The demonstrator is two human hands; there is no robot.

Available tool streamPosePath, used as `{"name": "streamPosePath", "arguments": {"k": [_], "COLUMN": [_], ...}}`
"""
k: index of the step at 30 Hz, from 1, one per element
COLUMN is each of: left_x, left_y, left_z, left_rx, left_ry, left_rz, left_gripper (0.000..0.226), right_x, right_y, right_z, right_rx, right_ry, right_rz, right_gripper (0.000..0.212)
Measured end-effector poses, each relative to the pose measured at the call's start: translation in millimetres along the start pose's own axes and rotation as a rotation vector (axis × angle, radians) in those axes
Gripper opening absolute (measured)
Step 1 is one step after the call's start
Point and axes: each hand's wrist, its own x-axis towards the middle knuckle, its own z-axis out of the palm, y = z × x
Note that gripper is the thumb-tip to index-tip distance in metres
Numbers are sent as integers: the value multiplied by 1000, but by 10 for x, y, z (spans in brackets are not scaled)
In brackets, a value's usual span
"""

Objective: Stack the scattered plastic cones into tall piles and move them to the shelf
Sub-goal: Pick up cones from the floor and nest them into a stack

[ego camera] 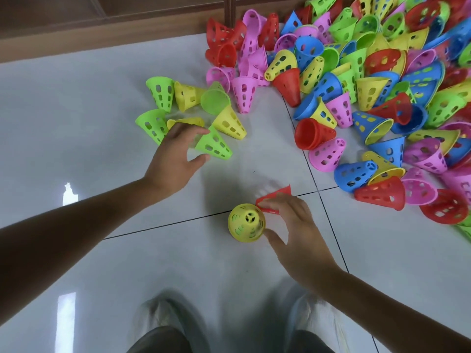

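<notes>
Perforated plastic cones in red, pink, yellow, green and blue lie in a big heap (369, 80) at the upper right of the floor. A small group of green and yellow cones (188, 98) lies apart to the left. My left hand (175, 159) reaches into that group, thumb and fingers spread around the narrow end of a green cone (216, 146). A yellow cone (246, 222) stands upright on the floor in front of me. My right hand (290, 225) is beside it, its fingers laid over a red cone (276, 196) and its thumb by the yellow cone's rim.
The floor is pale glossy tile (102, 123) with dark grout lines. A brown wooden wall or shelf base (114, 24) runs along the top. My two shoes (163, 319) show at the bottom edge.
</notes>
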Motion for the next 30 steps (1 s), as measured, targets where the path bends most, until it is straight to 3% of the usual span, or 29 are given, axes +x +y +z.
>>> {"name": "streamPosePath", "arguments": {"k": [4,9,16,20,23,28,30], "left_x": [76,99,-24,-240,-446,-716,-791], "left_y": [-86,-111,22,293,548,786,807], "left_z": [87,117,57,-27,-54,-29,-1], "left_rx": [48,15,-185,-648,-911,-1036,-990], "left_ry": [-19,-6,58,-5,-116,-291,-329], "left_rz": [18,-46,-308,-469,-521,-553,-542], "left_gripper": [51,45,31,41,46,48,49], "right_x": [128,278,255,212,157,118,114], "right_y": [88,289,512,598,628,601,543], "right_z": [-108,-179,-253,-260,-280,-399,-460], "right_rx": [-153,-376,-453,-415,-327,77,213], "right_ry": [96,18,-32,24,69,201,246], "right_rz": [-86,40,126,122,238,600,638], "right_gripper": [47,74,80,77,74,66,63]}}
